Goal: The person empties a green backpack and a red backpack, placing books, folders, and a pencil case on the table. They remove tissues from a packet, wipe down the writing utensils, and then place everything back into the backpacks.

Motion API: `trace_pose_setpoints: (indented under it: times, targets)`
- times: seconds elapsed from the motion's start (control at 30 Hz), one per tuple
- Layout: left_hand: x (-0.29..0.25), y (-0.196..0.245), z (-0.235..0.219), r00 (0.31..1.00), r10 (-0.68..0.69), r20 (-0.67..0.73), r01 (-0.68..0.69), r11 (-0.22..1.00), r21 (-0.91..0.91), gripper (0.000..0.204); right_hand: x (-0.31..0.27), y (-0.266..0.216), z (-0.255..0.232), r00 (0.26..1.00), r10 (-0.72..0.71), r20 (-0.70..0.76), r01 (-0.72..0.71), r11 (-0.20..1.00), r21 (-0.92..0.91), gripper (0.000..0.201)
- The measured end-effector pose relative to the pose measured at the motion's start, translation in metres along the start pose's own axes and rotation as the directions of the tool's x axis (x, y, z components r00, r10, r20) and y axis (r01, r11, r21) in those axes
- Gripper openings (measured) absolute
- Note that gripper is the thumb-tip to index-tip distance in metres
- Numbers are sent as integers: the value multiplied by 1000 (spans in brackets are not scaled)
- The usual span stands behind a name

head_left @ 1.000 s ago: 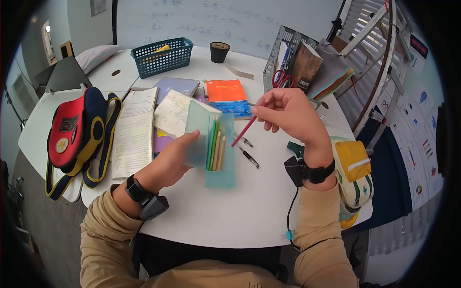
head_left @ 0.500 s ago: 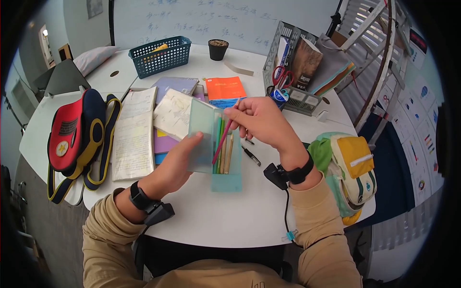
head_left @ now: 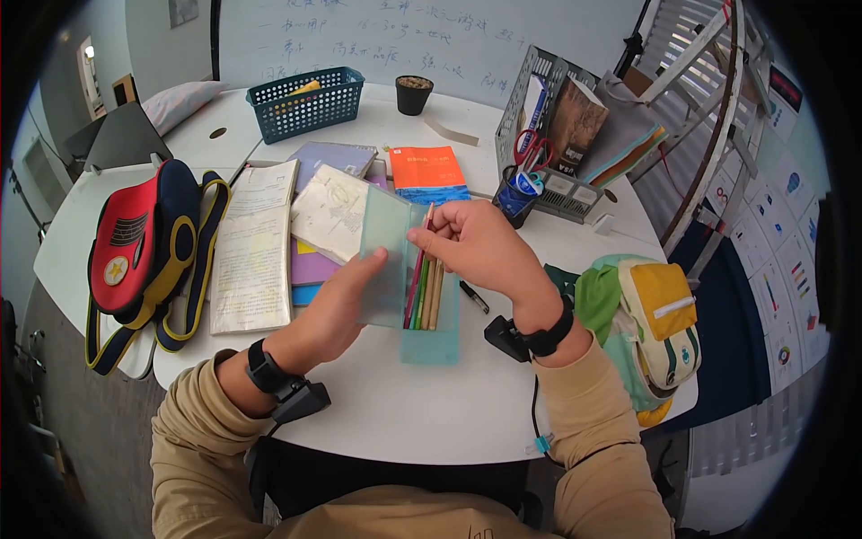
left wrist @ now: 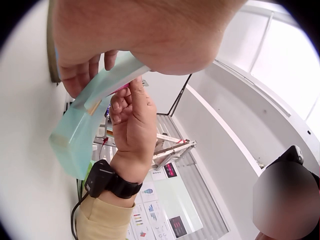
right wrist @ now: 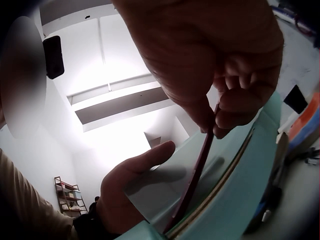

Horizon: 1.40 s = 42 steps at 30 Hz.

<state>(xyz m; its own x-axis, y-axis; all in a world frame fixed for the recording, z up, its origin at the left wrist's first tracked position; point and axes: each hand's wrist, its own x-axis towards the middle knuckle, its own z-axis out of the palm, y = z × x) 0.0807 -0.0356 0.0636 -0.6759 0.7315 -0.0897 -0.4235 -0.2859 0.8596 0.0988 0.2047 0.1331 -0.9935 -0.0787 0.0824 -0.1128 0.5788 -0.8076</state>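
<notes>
My left hand point(head_left: 337, 310) grips a translucent teal pencil case point(head_left: 431, 349) by its opened lid point(head_left: 382, 256), thumb on the lid's inner face and fingers behind. Several pencils, green and wood-coloured point(head_left: 435, 296), lie lengthwise in the case. Between thumb and fingertips my right hand point(head_left: 480, 247) pinches a dark pink pencil point(right wrist: 197, 170) near its upper end; its lower end is down in the case along the lid side, beside the green one. In the left wrist view the case point(left wrist: 75, 145) is tilted, with the left fingers wrapped behind it.
A black pen point(head_left: 474, 297) lies right of the case. Books and an open notebook point(head_left: 251, 260) spread to the left, near a red and navy bag point(head_left: 135, 242). At right are a green and yellow backpack point(head_left: 651, 323), a pen cup point(head_left: 514, 198) and a grey file rack point(head_left: 566, 193).
My right hand has brought the pink pencil left and down from beside the case into it, alongside the other pencils. The left hand and case have shifted slightly right.
</notes>
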Motion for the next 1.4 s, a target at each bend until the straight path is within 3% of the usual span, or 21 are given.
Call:
trace_pose_setpoints:
  times: [0.1,0.2,0.5,0.6,0.9,1.0,1.1,1.17,1.3,1.4]
  targets:
    - [-2,1,3,1000,16,-9,-16,1000,-7,62,-4,-4,5,998,-49,-48,46,997,-54,30]
    - [-1,-1,1,999,42,-14,-43,999,-15,61,-8,-12,7,999,17,-35,-19,998,-52,30]
    - [-1,1,5,984,150,-100,-156,986,-53,63,-2,-5,-3,928,-105,-357,89,994,-62,29]
    - [1,-1,2,973,192,-130,-205,974,-96,65,-3,-5,-4,920,-116,-373,62,986,-154,34]
    - [-2,5,12,938,279,-204,-315,934,-168,63,6,3,-2,958,-56,-282,90,990,109,33]
    - [-2,6,12,921,296,-252,-347,918,-189,60,4,-1,-8,967,-18,-256,45,994,99,25]
    - [-1,6,4,896,315,-313,-394,889,-235,55,8,12,-14,956,-31,-291,39,999,22,25]
    - [2,9,-2,880,316,-356,-419,869,-263,54,9,23,-18,961,-50,-273,13,991,-135,27]
    - [4,14,-14,888,348,-302,-431,858,-279,57,10,45,-22,990,44,-131,-83,948,-306,28]
    - [3,19,-10,874,351,-336,-441,864,-244,59,13,62,-18,990,31,-140,-81,927,-367,28]
